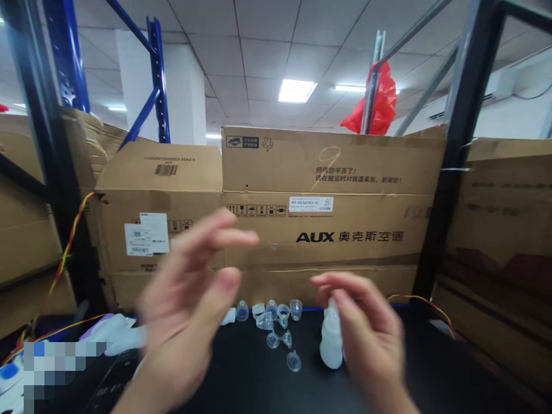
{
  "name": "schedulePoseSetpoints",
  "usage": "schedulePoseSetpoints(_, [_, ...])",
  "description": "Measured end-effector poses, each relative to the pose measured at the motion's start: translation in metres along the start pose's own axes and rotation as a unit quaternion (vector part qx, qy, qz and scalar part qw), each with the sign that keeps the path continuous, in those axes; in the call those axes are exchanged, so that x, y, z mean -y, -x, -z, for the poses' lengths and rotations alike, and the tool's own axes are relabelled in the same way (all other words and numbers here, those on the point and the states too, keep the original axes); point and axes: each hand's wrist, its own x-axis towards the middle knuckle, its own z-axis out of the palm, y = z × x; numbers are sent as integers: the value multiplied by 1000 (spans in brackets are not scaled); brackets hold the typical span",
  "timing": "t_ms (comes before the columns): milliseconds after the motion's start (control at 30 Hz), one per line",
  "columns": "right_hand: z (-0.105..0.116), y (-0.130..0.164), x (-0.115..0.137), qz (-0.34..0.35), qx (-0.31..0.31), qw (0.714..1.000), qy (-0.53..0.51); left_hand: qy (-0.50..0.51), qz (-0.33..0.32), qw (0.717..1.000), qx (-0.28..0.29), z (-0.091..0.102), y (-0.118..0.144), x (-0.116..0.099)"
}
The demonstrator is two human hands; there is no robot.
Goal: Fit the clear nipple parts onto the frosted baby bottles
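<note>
My left hand [190,299] is raised on the left, slightly smeared by motion, its thumb and fingers apart with nothing between them. On the right, my right hand [364,330] has loosely bent fingers with a gap to the thumb. A whitish translucent plastic bottle [331,345] stands on the black tabletop [259,391], just beside and partly behind this hand; whether they touch is unclear. Between my hands lie several small clear plastic cups and funnel-like pieces [264,321]. A round clear lid-like piece [294,361] is nearest to me.
Large cardboard boxes [276,167] wall off the back of the table. Dark rack posts [452,132] rise at both sides. Pale plastic items [121,333] and a dark phone-like screen with digits [112,385] are at left. Red-yellow wires [73,236] run along the left post.
</note>
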Motion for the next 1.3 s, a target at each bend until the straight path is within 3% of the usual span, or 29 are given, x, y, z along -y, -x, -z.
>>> schedulePoseSetpoints(33, [-12, 11, -24, -41, 24, 999, 6, -50, 25, 995, 83, -15, -1, 20])
schedulePoseSetpoints(67, [-22, 25, -51, -85, 68, 994, 28, -132, 81, 971, 181, -30, 3, 43])
schedulePoseSetpoints(100, [-30, 41, -77, -105, 103, 988, 52, -175, 119, 953, 217, -45, 10, 69])
schedulePoseSetpoints(167, [-37, 73, -122, -105, 161, 975, 107, -235, 173, 920, 261, -69, 32, 120])
schedulePoseSetpoints(233, [-36, 99, -154, -96, 177, 962, 182, -279, 204, 893, 289, -84, 57, 160])
schedulePoseSetpoints(300, [-32, 118, -171, -95, 188, 946, 246, -302, 216, 876, 307, -93, 78, 185])
schedulePoseSetpoints(367, [-28, 129, -179, -101, 201, 932, 285, -307, 218, 870, 319, -98, 90, 197])
schedulePoseSetpoints(500, [-28, 135, -182, -116, 209, 923, 302, -278, 206, 887, 306, -97, 98, 199])
schedulePoseSetpoints(633, [-31, 129, -176, -124, 183, 945, 241, -218, 186, 928, 237, -83, 106, 192])
schedulePoseSetpoints(733, [-34, 125, -167, -129, 151, 963, 180, -151, 175, 947, 222, -67, 123, 187])
schedulePoseSetpoints(867, [-40, 127, -154, -126, 126, 978, 104, -94, 156, 960, 213, -50, 156, 181])
schedulePoseSetpoints(967, [-46, 135, -146, -117, 142, 981, 62, -84, 103, 967, 215, -44, 170, 174])
schedulePoseSetpoints(1300, [-48, 143, -138, -74, 202, 968, 127, -64, -3, 971, 231, -40, 170, 152])
